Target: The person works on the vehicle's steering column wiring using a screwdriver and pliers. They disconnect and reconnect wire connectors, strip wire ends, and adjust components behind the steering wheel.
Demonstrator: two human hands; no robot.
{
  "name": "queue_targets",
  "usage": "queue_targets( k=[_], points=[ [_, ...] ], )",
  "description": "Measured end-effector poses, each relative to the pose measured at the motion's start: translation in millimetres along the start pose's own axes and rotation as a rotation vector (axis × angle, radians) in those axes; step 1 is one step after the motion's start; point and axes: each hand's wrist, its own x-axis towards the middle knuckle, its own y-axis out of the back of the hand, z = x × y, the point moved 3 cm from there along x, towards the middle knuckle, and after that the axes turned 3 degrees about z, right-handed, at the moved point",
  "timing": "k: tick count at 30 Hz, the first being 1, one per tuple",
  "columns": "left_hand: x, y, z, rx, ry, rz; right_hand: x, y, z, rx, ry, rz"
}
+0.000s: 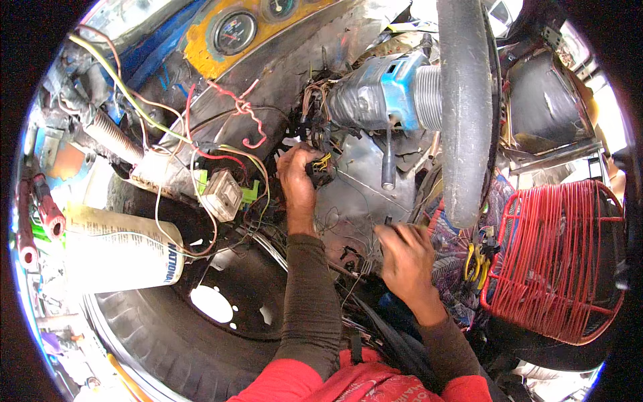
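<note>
Wiring piece (324,177), dark, yellow wires (324,161) showing; left grip (301,163) clamped on it; right grip (406,258) blurred, cannot tell.

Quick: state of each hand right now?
Left hand: closed on a dark connector-like part with yellow wires.
Right hand: curled, motion-blurred; cannot tell whether it holds anything.

Shows bold blue capitals (172,262) across the right end of a pale cylinder (117,258), with fine print beside them, too small to read. Bears pale lettering on the red shirt (375,385), partly cut off, and illegible dial markings on the round gauge (233,32).
</note>
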Motion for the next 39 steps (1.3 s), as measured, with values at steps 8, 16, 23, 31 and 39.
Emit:
queue_targets(
  k=[8,16,23,31,39],
  points=[
    [-13.9,-11.8,19.4,0.085,-0.013,0.016,69.8,-38.7,16.0,-0.001,-0.001,0.093],
    [-4.9,-14.3,24.3,0.149,-0.021,-0.103,84.2,-50.1,21.7,-0.017,0.090,0.152],
    [-3.3,-15.8,25.6,0.231,-0.073,-0.112,85.3,-45.9,19.4,-0.058,0.148,0.146],
    [-3.1,-16.0,21.2,0.193,-0.081,-0.120,85.9,-50.6,20.3,-0.035,0.146,0.090],
    [-7.8,-18.9,31.4,0.187,-0.107,-0.112,85.0,-45.1,20.9,-0.118,0.156,0.168]
  ],
)
